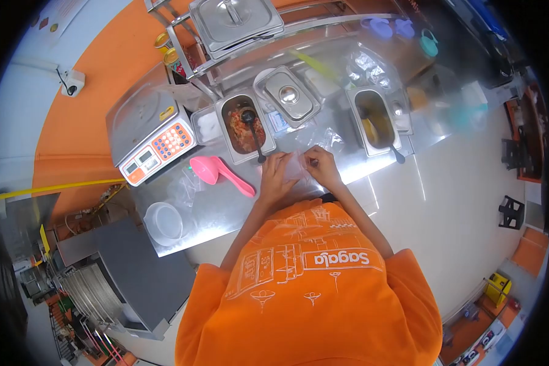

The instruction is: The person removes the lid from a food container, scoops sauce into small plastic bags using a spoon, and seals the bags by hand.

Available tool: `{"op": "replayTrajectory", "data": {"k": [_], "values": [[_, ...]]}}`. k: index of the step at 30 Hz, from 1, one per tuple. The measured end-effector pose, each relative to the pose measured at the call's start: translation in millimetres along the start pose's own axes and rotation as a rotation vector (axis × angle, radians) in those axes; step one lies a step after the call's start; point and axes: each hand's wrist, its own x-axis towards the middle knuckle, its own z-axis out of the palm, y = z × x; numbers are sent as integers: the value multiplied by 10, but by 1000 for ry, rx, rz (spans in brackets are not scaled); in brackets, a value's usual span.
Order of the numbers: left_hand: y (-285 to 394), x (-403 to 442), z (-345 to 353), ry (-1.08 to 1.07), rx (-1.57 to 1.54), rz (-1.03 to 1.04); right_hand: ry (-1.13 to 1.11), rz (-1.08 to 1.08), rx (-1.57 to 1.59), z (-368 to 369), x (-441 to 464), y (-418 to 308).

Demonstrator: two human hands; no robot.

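Between my two hands is a small clear plastic bag (295,166), held near the front edge of the steel table. My left hand (277,178) pinches its left side, and my right hand (323,168) has its fingers closed on the right side. Just beyond my left hand stands a steel pan (230,135) of reddish chopped food, a black ladle (254,135) resting in it with its handle over the near rim. A pink ladle (208,170) lies on the table to the left of my left hand.
A scale (158,149) and a clear plastic tub (163,223) are at left. Behind my hands sits a lidded steel pan (291,96). At right, another pan (372,122) holds yellowish contents and a dark-handled utensil. A steel rack (195,73) rises at the back.
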Motion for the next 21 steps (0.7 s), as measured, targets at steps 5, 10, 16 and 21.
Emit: {"op": "replayTrajectory", "data": {"k": [5,10,16,21], "values": [[19,-64,79,59,-36,-5,92,4,-142,88,-93,-128],[49,-103,79,54,-69,-16,103,-69,-163,140,-121,7],[-3,-68,59,77,-37,-28,181,-23,-5,-32,-143,-34],[25,-22,6,48,10,-57,189,119,35,-122,-122,-79]]}}
